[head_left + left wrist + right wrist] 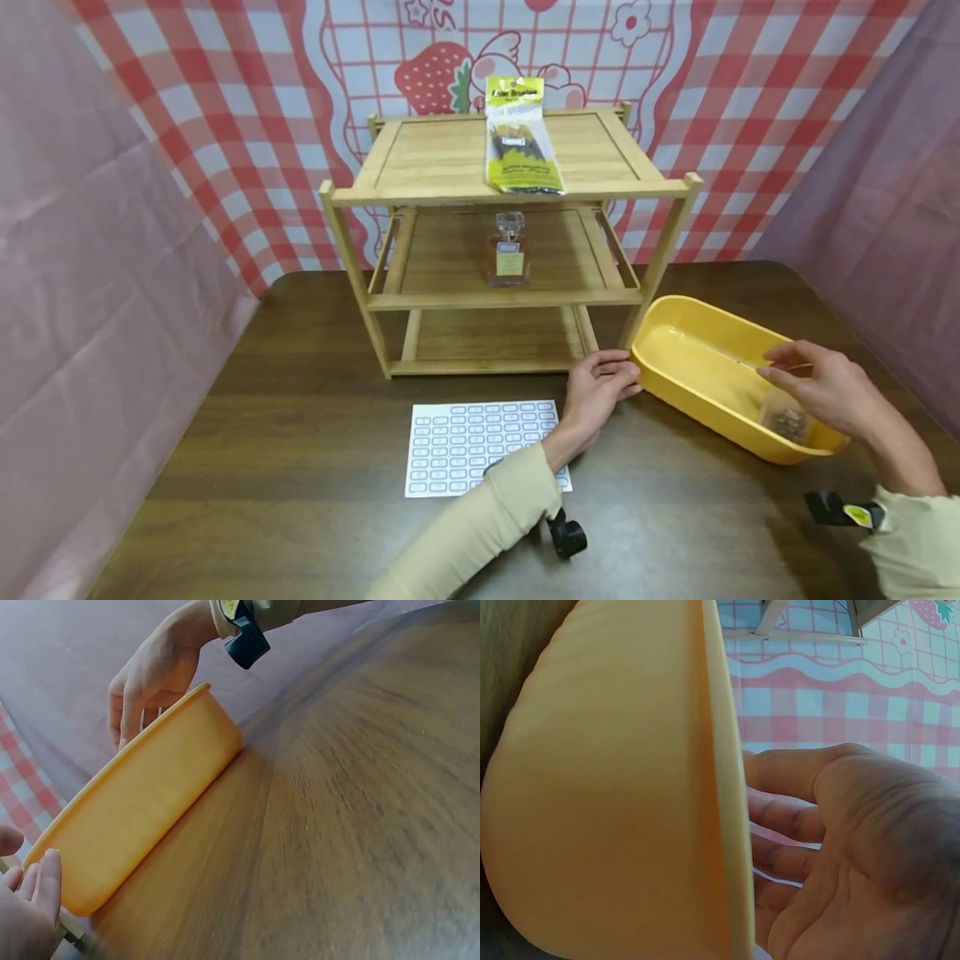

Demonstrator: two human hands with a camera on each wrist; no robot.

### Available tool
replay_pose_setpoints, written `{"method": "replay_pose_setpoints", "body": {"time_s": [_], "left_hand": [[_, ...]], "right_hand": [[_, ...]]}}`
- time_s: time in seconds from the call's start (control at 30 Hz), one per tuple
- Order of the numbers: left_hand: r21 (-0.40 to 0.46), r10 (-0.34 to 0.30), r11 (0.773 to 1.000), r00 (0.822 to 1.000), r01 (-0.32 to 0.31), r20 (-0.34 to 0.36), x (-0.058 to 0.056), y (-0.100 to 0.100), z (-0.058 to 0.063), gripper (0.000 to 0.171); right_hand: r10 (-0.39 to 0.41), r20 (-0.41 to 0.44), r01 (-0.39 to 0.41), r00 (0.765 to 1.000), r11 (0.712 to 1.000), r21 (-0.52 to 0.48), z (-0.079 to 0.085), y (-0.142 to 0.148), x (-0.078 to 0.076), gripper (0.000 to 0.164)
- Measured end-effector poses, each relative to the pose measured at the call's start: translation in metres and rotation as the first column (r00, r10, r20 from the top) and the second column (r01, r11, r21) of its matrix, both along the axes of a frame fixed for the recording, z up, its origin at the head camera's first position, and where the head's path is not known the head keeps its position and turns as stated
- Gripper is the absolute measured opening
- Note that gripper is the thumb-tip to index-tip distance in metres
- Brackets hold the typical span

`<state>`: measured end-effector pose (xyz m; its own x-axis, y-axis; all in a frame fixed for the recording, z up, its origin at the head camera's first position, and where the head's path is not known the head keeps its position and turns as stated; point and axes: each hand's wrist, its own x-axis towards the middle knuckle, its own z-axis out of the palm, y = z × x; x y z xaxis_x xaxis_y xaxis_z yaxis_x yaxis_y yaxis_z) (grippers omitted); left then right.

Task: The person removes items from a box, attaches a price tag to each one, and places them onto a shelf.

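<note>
Yellow smooth-walled oblong tub (697, 367), left hand (596, 390) relaxed at its rounded end, right hand (831, 385) loosely curved above.

1. In the right-wrist view, the tub (607, 787) hides the fingertips of the right hand (855, 847).
2. The left edge of the left-wrist view cuts off part of the left hand (28, 919).
3. The left sleeve (487, 517) covers part of the label sheet (457, 450), whose print is too small to read.
4. The contents of the small clear container (786, 421) are blurred.
5. The perfume bottle (510, 265) has writing too small to read.
</note>
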<state>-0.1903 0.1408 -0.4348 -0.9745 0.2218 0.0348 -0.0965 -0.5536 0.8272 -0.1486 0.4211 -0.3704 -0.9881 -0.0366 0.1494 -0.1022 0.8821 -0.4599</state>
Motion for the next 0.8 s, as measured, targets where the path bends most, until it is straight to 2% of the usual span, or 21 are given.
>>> {"method": "replay_pose_setpoints", "body": {"time_s": [0.4,0.63,0.8], "left_hand": [[-0.012,0.055,0.998,0.993,-0.054,0.105,0.001,0.010,-0.001,0.018],[-0.012,0.097,0.995,0.987,-0.096,0.130,0.004,0.015,0.004,0.017],[-0.019,0.145,0.989,0.979,-0.144,0.142,0.006,0.020,0.008,0.018]], "right_hand": [[-0.016,0.007,0.016,1.000,0.996,0.083,-0.001,0.009,0.002,0.034],[0.016,-0.011,-0.015,1.000,0.994,0.110,-0.002,0.013,0.001,0.032],[0.046,0.051,-0.053,0.998,0.988,0.146,0.000,0.019,-0.002,0.036]]}}
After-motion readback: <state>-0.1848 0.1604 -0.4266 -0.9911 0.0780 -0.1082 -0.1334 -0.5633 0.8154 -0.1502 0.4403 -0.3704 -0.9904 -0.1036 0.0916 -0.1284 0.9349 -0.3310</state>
